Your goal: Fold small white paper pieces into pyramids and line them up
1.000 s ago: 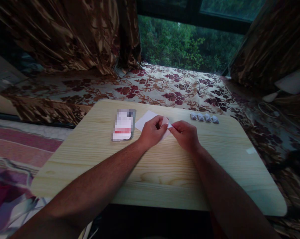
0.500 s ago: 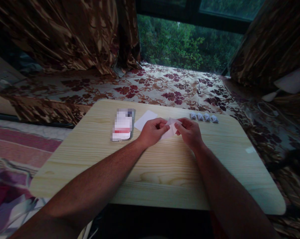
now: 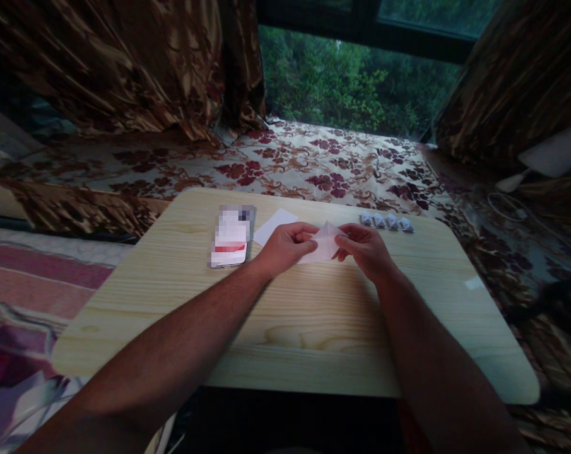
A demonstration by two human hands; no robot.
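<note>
A partly folded sheet of white paper is held between both hands just above the table, its pointed top facing away from me. My left hand pinches its left side between thumb and fingers. On the opposite side, my right hand grips the paper's right edge with its thumb on top. Beyond my left hand lies a flat sheet of white paper, partly covered by that hand. Several small folded paper pieces stand in a row past my right hand.
A phone, its surface partly blurred out, lies on the left of the wooden table. A small pale patch shows near the table's right edge. Behind are a floral-covered ledge, brown curtains and a window.
The held paper has been turned and spread flatter, so its pointed top and a central crease now face me more plainly. Both hands keep their grip; the view has shifted slightly.
</note>
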